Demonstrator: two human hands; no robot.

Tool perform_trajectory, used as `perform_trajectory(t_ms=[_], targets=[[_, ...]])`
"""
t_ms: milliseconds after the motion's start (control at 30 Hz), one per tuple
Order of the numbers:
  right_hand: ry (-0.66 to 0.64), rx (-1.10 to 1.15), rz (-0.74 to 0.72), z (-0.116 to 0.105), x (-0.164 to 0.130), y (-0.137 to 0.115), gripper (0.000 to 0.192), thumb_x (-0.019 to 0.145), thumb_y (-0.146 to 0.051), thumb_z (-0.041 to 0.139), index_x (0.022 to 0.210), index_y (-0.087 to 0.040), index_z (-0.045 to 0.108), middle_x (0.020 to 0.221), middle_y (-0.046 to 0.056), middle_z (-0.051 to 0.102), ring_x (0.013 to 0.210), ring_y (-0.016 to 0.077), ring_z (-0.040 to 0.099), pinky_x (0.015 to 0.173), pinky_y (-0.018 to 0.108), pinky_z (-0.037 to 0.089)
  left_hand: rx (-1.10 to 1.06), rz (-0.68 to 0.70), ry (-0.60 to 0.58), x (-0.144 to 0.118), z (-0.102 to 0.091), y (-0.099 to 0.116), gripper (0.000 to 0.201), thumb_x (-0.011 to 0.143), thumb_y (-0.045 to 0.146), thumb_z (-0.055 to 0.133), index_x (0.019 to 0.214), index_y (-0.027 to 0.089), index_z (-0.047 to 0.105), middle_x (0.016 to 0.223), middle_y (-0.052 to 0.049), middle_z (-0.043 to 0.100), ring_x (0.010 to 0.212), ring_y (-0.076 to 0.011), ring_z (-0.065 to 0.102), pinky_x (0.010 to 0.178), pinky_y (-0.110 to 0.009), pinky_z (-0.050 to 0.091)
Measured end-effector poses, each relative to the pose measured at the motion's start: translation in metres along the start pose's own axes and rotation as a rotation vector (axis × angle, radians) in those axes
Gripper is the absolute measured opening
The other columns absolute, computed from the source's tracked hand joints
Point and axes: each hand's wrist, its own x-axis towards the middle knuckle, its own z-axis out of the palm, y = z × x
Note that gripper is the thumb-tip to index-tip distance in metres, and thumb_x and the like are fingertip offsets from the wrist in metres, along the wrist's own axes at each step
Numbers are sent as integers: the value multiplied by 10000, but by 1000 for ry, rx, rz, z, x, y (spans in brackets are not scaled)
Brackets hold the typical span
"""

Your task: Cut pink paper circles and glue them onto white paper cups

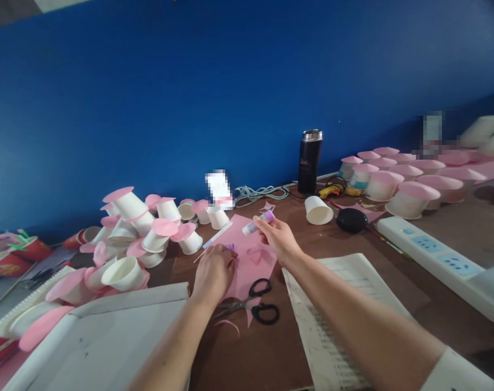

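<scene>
Now the right hand (280,239) grips a glue stick (258,223), purple end up, over the pink paper sheet (247,260) lying mid-table toward the back edge. The left hand (213,273) presses closed on the sheet, seemingly pinching a small purple bit, though that is blurred. Black-handled scissors (255,304) lie on the table (393,271) just beside the sheet's near edge.

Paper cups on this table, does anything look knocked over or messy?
Yes. The cups at left lie tumbled in a loose heap, many on their sides, and one cup near the flask has tipped over.
</scene>
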Motion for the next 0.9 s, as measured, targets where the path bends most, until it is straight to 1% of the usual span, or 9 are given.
perform_trajectory(t_ms=[100,233,367,433,500,600,700,800,900], targets=[[-23,44,101,-5,2,-6,412,657,-543,739,688,-169,572,589,-18,511,506,87,421,477,225,364,-10,15,2,-5,8,2,202,884,253,534,914,208,728,942,-78,668,914,-240,583,836,-356,450],[1,-63,48,-10,7,-6,449,662,-590,721,667,-173,552,563,-40,460,473,66,376,444,209,324,-65,19,47,-7,11,-3,190,891,250,531,891,199,714,925,-64,669,907,-219,587,845,-341,450],[84,-407,95,-19,17,1,519,754,-690,543,610,-196,481,527,-31,448,429,77,367,416,224,300,-64,-42,88,-7,10,-13,192,889,235,520,954,205,698,929,-62,657,921,-230,578,839,-355,450],[105,-618,99,-25,23,4,570,789,-721,442,548,-204,444,508,-10,459,437,98,396,431,240,309,-60,-71,125,-7,11,-18,218,883,240,525,1033,198,677,981,-72,644,953,-244,567,851,-368,449],[111,-757,87,-31,28,4,604,788,-730,422,494,-203,443,508,17,493,474,125,451,461,254,318,-76,-72,136,-7,12,-22,246,880,246,530,1084,198,660,1013,-75,636,977,-250,563,868,-375,447],[110,-918,89,-38,32,0,599,757,-729,470,483,-199,527,549,56,570,569,187,555,514,274,339,-132,-40,86,-7,13,-22,229,892,246,516,1059,216,670,1006,-64,640,987,-242,571,876,-370,447],[99,-1068,123,-39,33,-4,577,728,-731,507,552,-195,626,620,99,640,677,261,631,573,305,383,-179,-17,34,-8,13,-18,202,895,237,514,992,214,690,979,-59,652,970,-233,580,864,-362,452],[77,-1172,156,-38,33,-7,589,735,-733,494,661,-184,692,718,142,691,789,315,663,632,337,426,-210,-9,6,-9,13,-15,207,894,232,517,997,208,695,961,-64,656,949,-228,584,849,-358,457],[49,-1244,178,-38,32,-9,612,750,-734,475,743,-173,720,793,166,712,863,335,670,675,354,453,-228,-12,-31,-10,12,-15,210,895,239,515,991,198,698,942,-69,650,928,-224,590,832,-352,460]])
